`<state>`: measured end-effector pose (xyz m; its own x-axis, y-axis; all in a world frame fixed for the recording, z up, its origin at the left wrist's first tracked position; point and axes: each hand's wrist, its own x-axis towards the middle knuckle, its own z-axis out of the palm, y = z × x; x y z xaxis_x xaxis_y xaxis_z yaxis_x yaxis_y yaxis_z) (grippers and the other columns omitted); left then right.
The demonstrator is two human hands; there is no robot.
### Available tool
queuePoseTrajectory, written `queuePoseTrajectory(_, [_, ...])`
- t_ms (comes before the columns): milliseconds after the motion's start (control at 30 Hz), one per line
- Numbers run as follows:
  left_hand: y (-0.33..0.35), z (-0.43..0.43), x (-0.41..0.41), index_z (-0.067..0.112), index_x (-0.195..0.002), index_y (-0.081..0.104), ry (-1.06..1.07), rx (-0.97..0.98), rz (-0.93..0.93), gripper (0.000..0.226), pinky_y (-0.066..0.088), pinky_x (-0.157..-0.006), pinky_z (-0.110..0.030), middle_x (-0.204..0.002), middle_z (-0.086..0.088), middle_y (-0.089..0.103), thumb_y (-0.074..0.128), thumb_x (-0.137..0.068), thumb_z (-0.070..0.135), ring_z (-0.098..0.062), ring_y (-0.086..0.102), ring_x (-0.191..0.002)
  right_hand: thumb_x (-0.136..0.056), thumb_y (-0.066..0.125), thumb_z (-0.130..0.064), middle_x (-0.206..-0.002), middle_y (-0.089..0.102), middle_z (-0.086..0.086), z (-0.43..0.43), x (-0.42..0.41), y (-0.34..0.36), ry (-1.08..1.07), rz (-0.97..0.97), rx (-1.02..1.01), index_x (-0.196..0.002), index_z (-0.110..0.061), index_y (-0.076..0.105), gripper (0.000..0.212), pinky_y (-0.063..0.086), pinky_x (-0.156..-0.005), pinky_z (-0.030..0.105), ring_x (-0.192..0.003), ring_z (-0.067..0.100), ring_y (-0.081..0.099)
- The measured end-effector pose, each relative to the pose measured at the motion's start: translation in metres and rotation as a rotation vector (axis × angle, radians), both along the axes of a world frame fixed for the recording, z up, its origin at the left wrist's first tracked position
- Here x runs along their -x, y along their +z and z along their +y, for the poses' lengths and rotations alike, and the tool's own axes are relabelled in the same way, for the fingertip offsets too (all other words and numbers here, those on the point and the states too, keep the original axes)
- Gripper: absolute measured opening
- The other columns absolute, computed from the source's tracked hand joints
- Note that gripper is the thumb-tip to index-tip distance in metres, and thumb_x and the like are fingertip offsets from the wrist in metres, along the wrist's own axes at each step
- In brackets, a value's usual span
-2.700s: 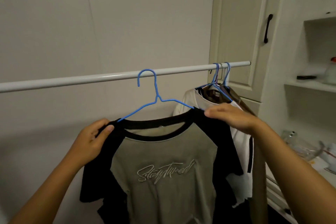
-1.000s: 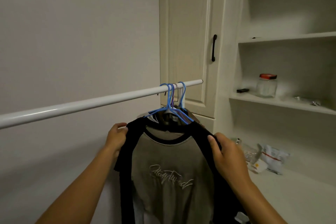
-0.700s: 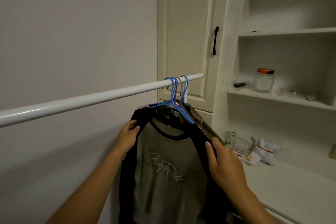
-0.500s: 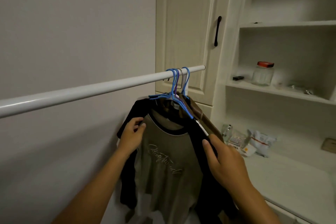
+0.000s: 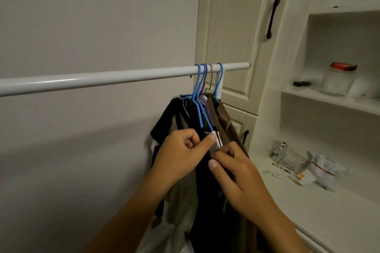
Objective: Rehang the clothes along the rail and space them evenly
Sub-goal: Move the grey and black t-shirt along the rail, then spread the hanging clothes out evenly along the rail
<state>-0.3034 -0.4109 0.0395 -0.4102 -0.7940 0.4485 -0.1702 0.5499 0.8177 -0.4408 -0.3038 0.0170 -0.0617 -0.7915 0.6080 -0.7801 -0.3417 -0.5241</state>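
Note:
A white rail (image 5: 107, 79) runs from the left edge to the cupboard. Several hangers (image 5: 202, 80), blue, purple and grey, are bunched at its right end. Their clothes hang packed together: a black-and-grey T-shirt (image 5: 178, 197) nearest me, a white garment (image 5: 216, 142) behind it, and a brown one (image 5: 228, 123) at the right. My left hand (image 5: 182, 155) grips the shoulder of the black-and-grey T-shirt with curled fingers, its thumb lying across the white fabric. My right hand (image 5: 234, 168) pinches into the garments just below the white edge.
A cream cupboard door (image 5: 232, 33) with a black handle (image 5: 271, 17) stands behind the rail's right end. Open shelves to the right hold a glass jar (image 5: 338, 79). Packets and small items (image 5: 302, 167) lie on the counter below. Most of the rail to the left is bare.
The T-shirt on its blue hanger went from mid-rail to the bunch at the right end. Both hands have come together at the near shoulders of the bunched clothes.

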Motion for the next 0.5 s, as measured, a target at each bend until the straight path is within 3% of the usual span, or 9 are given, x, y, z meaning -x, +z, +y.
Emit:
queuePoseTrajectory(67, [0.0, 0.003, 0.006, 0.009, -0.066, 0.057, 0.096, 0.01, -0.035, 0.055, 0.047, -0.056, -0.041, -0.055, -0.011, 0.054, 0.065, -0.08, 0.062, -0.023, 0.049, -0.05, -0.104, 0.05, -0.028, -0.095, 0.06, -0.008, 0.0, 0.014, 0.002, 0.077, -0.084, 0.059, -0.094, -0.023, 0.069, 0.022, 0.047, -0.074, 0.018, -0.092, 0.013, 0.062])
queuePoseTrajectory(167, [-0.005, 0.007, 0.011, 0.011, -0.064, 0.049, 0.196, 0.018, -0.049, 0.042, 0.038, -0.053, -0.031, -0.049, 0.0, 0.042, 0.068, -0.085, 0.042, -0.011, 0.04, -0.046, -0.099, 0.059, -0.013, -0.093, 0.064, -0.008, -0.007, 0.035, 0.004, 0.021, -0.083, 0.088, -0.1, -0.021, 0.066, 0.01, 0.049, -0.071, 0.021, -0.087, 0.008, 0.062])
queuePoseTrajectory(267, [-0.005, 0.013, 0.011, 0.015, -0.062, 0.047, 0.358, 0.084, -0.09, 0.036, 0.038, -0.053, -0.027, -0.05, -0.002, 0.043, 0.068, -0.084, 0.035, -0.01, 0.04, -0.047, -0.094, 0.069, -0.024, -0.088, 0.057, -0.011, -0.018, 0.042, 0.005, -0.002, 0.019, 0.046, -0.096, -0.024, 0.061, 0.007, 0.043, -0.065, 0.015, -0.079, 0.003, 0.056])
queuePoseTrajectory(333, [-0.004, 0.022, 0.013, 0.016, -0.062, 0.048, 0.459, 0.126, -0.126, 0.034, 0.04, -0.053, -0.028, -0.053, -0.008, 0.049, 0.068, -0.084, 0.032, -0.011, 0.042, -0.047, -0.09, 0.073, -0.033, -0.085, 0.048, -0.015, -0.023, 0.043, 0.004, 0.03, 0.086, 0.018, -0.092, -0.025, 0.058, 0.017, 0.039, -0.063, 0.012, -0.075, -0.001, 0.05])
queuePoseTrajectory(500, [-0.008, 0.036, 0.018, 0.017, -0.061, 0.04, 0.612, 0.12, -0.214, 0.038, 0.045, -0.053, -0.036, -0.053, -0.005, 0.047, 0.064, -0.085, 0.035, -0.017, 0.045, -0.05, -0.084, 0.071, -0.03, -0.086, 0.044, -0.009, -0.036, 0.04, 0.003, -0.078, 0.102, -0.067, -0.086, -0.025, 0.048, 0.024, 0.034, -0.054, 0.023, -0.068, 0.011, 0.049])
